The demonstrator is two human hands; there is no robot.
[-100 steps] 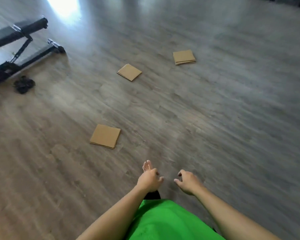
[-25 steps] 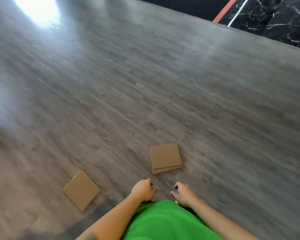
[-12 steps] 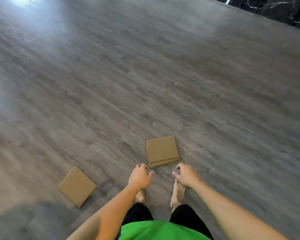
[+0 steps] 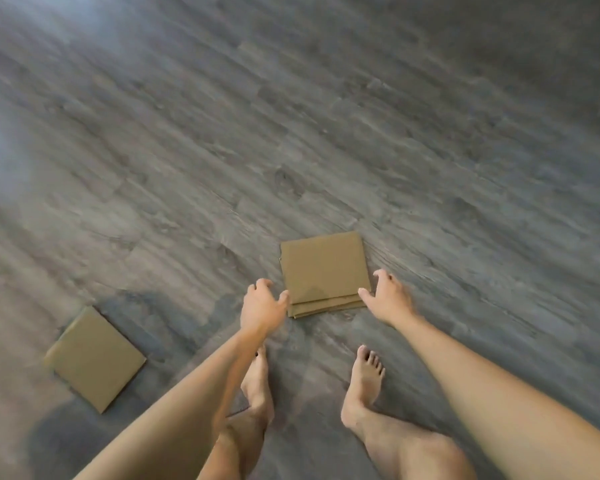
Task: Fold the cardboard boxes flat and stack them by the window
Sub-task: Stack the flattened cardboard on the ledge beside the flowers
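A small stack of flattened brown cardboard boxes (image 4: 324, 270) lies on the grey wood floor right in front of my bare feet. My left hand (image 4: 261, 306) hovers at the stack's near left corner, fingers spread and loosely curved, holding nothing. At the near right corner is my right hand (image 4: 387, 296), also spread, its thumb close to the cardboard edge; I cannot tell if it touches. A second flat cardboard piece (image 4: 96, 358) lies alone on the floor to the lower left.
Grey wood-look floor (image 4: 326, 133) stretches away in every direction. Pale window glare falls on the floor at the far left (image 4: 0, 140). My bare feet (image 4: 362, 379) stand just behind the stack.
I have walked up to the stack and bent down over it. Both hands have spread and reached forward to either side of its near edge. The bench has left the view.
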